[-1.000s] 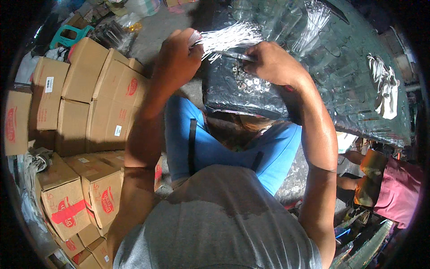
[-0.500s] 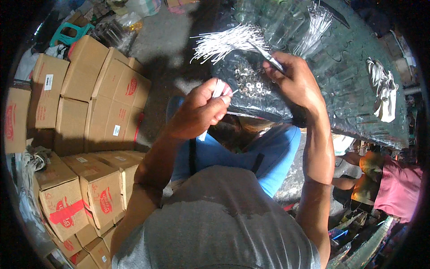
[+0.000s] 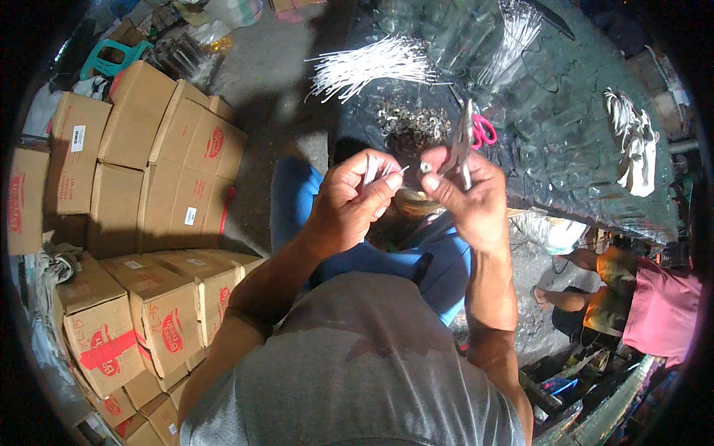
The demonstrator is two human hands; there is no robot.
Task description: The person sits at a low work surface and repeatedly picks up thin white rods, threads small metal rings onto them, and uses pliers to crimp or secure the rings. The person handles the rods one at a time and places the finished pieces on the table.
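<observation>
The left hand (image 3: 358, 199) is pinching slim white strands (image 3: 370, 175); the right hand (image 3: 467, 186) is pinching a small pale ring (image 3: 425, 168) and gripping a grey metal hand tool (image 3: 464, 141). From them, a heap of small silvery rings (image 3: 410, 123) is lying at twelve o'clock on the black-covered tabletop (image 3: 355, 128), pink-handled scissors (image 3: 486, 132) at two, a white strand bundle (image 3: 372, 67) at eleven.

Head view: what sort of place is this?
Likely a small workshop, perhaps doubling as storage: cardboard boxes stacked at left, a pile of small rings, and a spread of white strands.
</observation>
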